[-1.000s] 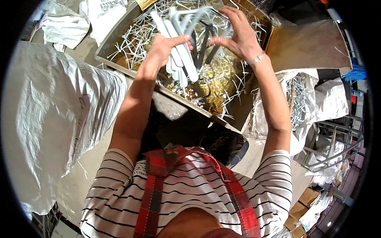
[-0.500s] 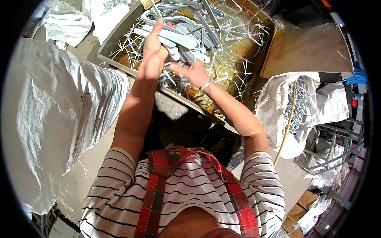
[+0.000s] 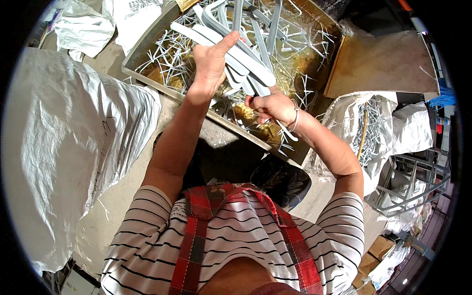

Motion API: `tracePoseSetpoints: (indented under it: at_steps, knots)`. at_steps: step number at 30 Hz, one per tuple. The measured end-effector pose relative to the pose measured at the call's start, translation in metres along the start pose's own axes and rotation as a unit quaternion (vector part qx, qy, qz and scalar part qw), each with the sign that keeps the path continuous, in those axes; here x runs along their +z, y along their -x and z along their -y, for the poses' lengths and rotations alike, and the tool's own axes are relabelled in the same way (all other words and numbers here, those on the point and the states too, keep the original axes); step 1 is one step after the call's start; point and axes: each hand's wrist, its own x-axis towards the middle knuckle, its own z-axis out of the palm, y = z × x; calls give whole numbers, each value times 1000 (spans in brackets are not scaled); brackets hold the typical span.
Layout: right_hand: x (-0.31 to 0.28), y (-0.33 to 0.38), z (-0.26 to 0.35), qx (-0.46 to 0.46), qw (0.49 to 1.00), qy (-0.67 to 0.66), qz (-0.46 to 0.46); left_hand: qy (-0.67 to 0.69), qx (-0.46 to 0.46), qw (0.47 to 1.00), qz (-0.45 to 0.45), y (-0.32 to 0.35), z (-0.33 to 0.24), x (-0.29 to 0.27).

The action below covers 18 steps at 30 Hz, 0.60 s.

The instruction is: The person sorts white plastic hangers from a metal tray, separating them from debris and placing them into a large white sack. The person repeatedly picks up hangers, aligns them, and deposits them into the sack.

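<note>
My left hand (image 3: 210,66) is closed round a bundle of long, flat grey plastic bars (image 3: 246,66), its thumb lying across the top. Some bars bend into angled frame shapes at their far end. The bundle is tilted over a metal tub (image 3: 153,84), with its rounded ends toward my right hand. Just below those ends, my right hand (image 3: 273,107) has its fingers pinched together. A thin pale plastic strip (image 3: 289,132) sticks out from under it; the fingers hide where it is gripped. Loose thin plastic sticks (image 3: 169,56) lie in the tub.
A large white woven sack (image 3: 64,147) fills the left side. To the right stands an open white sack (image 3: 371,132) with thin grey sticks in it, below a brown-stained panel (image 3: 381,66). Beyond it are a metal frame (image 3: 410,189) and cardboard boxes (image 3: 376,255).
Both hands have moved right, the bundle with the left hand. My right hand has gone from the bundle's underside to beside its rounded ends, and a thin strip now shows beneath it.
</note>
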Motion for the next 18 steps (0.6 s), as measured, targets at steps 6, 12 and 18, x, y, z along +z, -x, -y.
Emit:
tracePoseSetpoints:
  at_steps: [6,12,18]
  knots:
    - [-13,49,-18,4,986,166,-12,-50,-24,998,-38,-15,-24,-8]
    - [-126,-31,24,-195,928,86,-307,-11,-156,983,94,-10,-25,-26]
    - [-118,-61,26,-196,949,-135,-208,27,-162,983,87,-7,-15,-21]
